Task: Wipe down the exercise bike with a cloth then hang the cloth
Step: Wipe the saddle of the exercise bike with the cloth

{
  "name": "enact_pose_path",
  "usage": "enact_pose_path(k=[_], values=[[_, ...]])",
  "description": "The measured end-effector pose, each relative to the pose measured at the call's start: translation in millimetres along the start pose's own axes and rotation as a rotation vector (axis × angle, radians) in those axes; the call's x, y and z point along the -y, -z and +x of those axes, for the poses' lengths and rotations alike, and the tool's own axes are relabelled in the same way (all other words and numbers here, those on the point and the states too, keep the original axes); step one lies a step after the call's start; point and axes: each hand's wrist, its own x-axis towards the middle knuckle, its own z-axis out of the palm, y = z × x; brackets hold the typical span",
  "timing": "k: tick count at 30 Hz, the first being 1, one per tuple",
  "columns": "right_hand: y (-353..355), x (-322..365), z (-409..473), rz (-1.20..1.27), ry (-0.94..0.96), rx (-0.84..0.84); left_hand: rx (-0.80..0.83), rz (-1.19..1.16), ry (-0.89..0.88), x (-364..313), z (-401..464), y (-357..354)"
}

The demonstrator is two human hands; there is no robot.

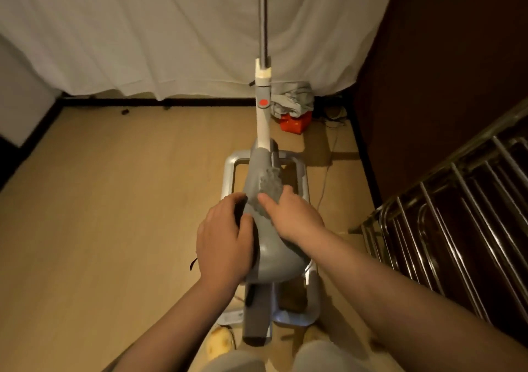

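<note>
Grey cloth (270, 184), nubbly microfibre by the look, lies bunched on top of the exercise bike (274, 254) body, just ahead of the rounded grey housing. Right hand (291, 217) presses down on it, fingers curled over the near edge, thumb pointing toward the left hand (224, 240). Left hand is wrapped round the left flank of the housing, fingers curled on it, seemingly steadying the frame.

Judgement: cloth is soft and light, crumples freely, will drag rather than slide on the matt plastic; best gripped as a wad in the palm so no loose tail catches. Housing looks smooth, rigid, curved; bike heavy enough to stay put under wiping pressure. White stem (263, 120) and metal post (263, 14) ahead not yet reached. Metal rack (445, 214) at right is a likely hanging spot; unconfirmed
</note>
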Motion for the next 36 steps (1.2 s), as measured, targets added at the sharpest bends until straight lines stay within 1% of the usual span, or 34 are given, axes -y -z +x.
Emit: enact_pose_path(k=[4, 5, 8, 10, 12, 15, 17, 19, 21, 23, 24, 25, 26, 27, 29, 31, 33, 35, 36], values=[[-4.7, -0.3, -0.5, 0.014, 0.059, -0.013, -0.063, 0.056, 0.041, -8.3, -6.3, 0.8], [-3.2, -0.7, 0.5, 0.026, 0.070, 0.008, -0.075, 0.078, 0.041, -10.1, -6.7, 0.4], [2.3, 11.0, 30.1, 0.155, 0.028, 0.028, -0.076, 0.112, 0.085, -13.8, -3.9, -1.0], [2.2, 19.2, 42.9, 0.248, 0.035, -0.005, -0.044, 0.075, 0.145, -17.2, -2.6, -2.0], [-2.9, 14.9, 33.9, 0.233, 0.084, -0.003, -0.042, 0.056, 0.199, -23.1, -1.2, -3.2], [-4.4, -0.3, 25.7, 0.098, 0.216, 0.039, -0.105, 0.105, 0.213, -26.0, -1.8, -7.4], [-0.4, 1.0, 43.1, 0.138, 0.235, 0.069, -0.126, 0.121, 0.228, -23.2, -1.6, -9.4], [0.4, 4.8, 65.2, 0.244, 0.265, 0.036, -0.145, 0.099, 0.252, -20.4, -3.8, -11.7], [-0.3, 3.3, 74.6, 0.294, 0.392, -0.033, -0.171, 0.075, 0.279, -20.6, -5.2, -11.8], [1.8, -5.9, 75.9, 0.170, 0.627, -0.118, -0.190, 0.070, 0.293, -21.5, -5.7, -11.6], [5.3, -11.1, 79.4, 0.091, 0.763, -0.116, -0.193, 0.072, 0.297, -21.4, -5.6, -11.7], [10.9, -15.9, 85.4, 0.041, 0.866, -0.069, -0.190, 0.073, 0.298, -20.8, -5.7, -11.8], [18.9, -16.6, 93.3, 0.003, 0.926, 0.004, -0.188, 0.069, 0.301, -20.0, -5.3, -11.8], [26.6, -14.2, 102.9, -0.019, 0.947, 0.075, -0.186, 0.066, 0.304, -19.5, -5.4, -12.0], [36.3, -1.5, 116.3, -0.044, 0.901, 0.163, -0.185, 0.056, 0.312, -19.5, -5.6, -12.6], [32.8, 7.6, 116.7, -0.054, 0.847, 0.148, -0.197, 0.047, 0.322, -20.5, -6.1, -12.2], [27.5, 2.5, 114.3, -0.067, 0.893, 0.117, -0.198, 0.047, 0.316, -21.2, -5.5, -11.9], [30.5, -4.2, 118.9, -0.101, 0.995, 0.187, -0.196, 0.051, 0.308, -20.3, -5.3, -12.1], [36.6, -2.1, 125.9, -0.103, 0.991, 0.246, -0.194, 0.050, 0.308, -19.9, -4.8, -12.3]])
